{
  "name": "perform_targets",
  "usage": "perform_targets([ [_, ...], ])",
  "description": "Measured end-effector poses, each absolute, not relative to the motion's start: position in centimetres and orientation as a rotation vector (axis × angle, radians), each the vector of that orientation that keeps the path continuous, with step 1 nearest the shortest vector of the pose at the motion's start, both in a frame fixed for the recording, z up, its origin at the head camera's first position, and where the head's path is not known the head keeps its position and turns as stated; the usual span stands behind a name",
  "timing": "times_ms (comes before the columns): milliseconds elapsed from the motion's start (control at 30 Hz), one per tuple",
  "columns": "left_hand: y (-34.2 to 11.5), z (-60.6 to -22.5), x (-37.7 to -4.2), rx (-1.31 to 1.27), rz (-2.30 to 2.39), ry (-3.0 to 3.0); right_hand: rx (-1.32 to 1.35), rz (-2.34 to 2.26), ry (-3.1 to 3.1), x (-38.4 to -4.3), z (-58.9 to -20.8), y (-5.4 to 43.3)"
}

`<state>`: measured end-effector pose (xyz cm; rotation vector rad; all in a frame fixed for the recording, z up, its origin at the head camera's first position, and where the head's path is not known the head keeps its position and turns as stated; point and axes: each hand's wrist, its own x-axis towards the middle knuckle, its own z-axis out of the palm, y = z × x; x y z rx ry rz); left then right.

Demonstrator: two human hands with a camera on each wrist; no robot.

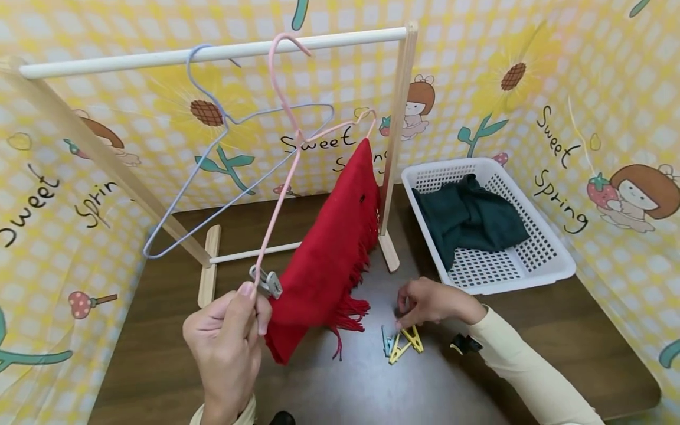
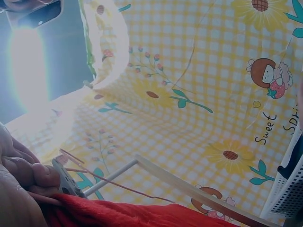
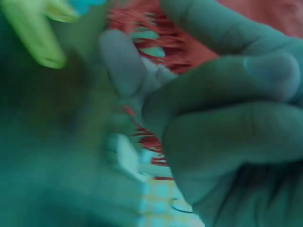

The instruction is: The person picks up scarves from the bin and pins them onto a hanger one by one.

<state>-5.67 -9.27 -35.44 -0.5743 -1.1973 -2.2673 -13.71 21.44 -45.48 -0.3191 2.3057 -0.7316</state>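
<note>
1. Left hand (image 1: pixel 224 342): grasping the near end of the pink hanger (image 1: pixel 298 139), thumb against curled fingers. Can't tell if it also pinches cloth. My read: it steadies the hanger and turns that end out toward the person.
2. Red scarf (image 1: pixel 321 254): center of frame, hanging folded on the pink hanger, fringe down on the right side. Fold presumably puts weight on both sides so it sits without sliding.
3. Gray clip (image 1: pixel 272 284): at the hanger's near end, right by the left fingers and the scarf's upper edge. Likely there to pin the cloth against slipping; bite on the fabric isn't clear.
4. Right hand (image 1: pixel 425 301): lower right of center, fingers bent, fingertips down at the loose clips. Can't tell if it's grasping one; right wrist view is blurred.
5. Loose clips: blue clip (image 1: pixel 387 342) and yellow clips (image 1: pixel 414 340), bunched on the counter (image 1: pixel 329 395) under the right fingertips. Handy spot for that hand.
6. Pink hanger's hook is over the white rod (image 1: pixel 366 39), so the rack probably takes most of the load and frees the right hand.
7. Blue hanger (image 1: pixel 227 117): same rod, upper left, bare.
8. White basket (image 1: pixel 565 267): right side, dark green cloth (image 1: pixel 473 218) inside, well apart from the scarf, probably to leave working room.
</note>
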Motion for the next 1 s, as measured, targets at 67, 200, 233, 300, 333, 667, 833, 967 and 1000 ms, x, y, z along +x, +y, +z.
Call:
perform_targets([
  [67,-9.4,-35.4,-5.7,-0.569,-2.264,-1.187,-0.288,-0.653,2.342,-13.6,-46.3,21.1],
  [200,-9.4,-35.5,-5.8,-0.565,-2.277,-1.165,-0.243,-0.571,2.414,-12.9,-48.0,20.8],
  [233,-9.4,-35.5,-5.8,-0.567,-2.28,-1.162,-0.23,-0.569,2.433,-12.6,-48.4,20.7],
  [300,-9.4,-35.6,-5.7,-0.569,-2.286,-1.162,-0.203,-0.578,2.451,-12.1,-48.9,20.7],
  [333,-9.4,-35.6,-5.7,-0.57,-2.287,-1.162,-0.191,-0.581,2.455,-11.9,-49.1,20.7],
  [667,-9.6,-35.8,-5.8,-0.569,-2.277,-1.152,-0.193,-0.531,2.51,-11.7,-49.0,20.1],
  [833,-9.7,-35.9,-5.8,-0.557,-2.273,-1.158,-0.185,-0.549,2.572,-11.9,-47.9,20.0],
  [967,-9.8,-35.9,-5.7,-0.546,-2.267,-1.174,-0.252,-0.642,2.7,-12.2,-45.4,20.1],
  [1000,-9.9,-35.9,-5.7,-0.544,-2.265,-1.18,-0.286,-0.67,2.738,-12.3,-44.5,20.2],
])
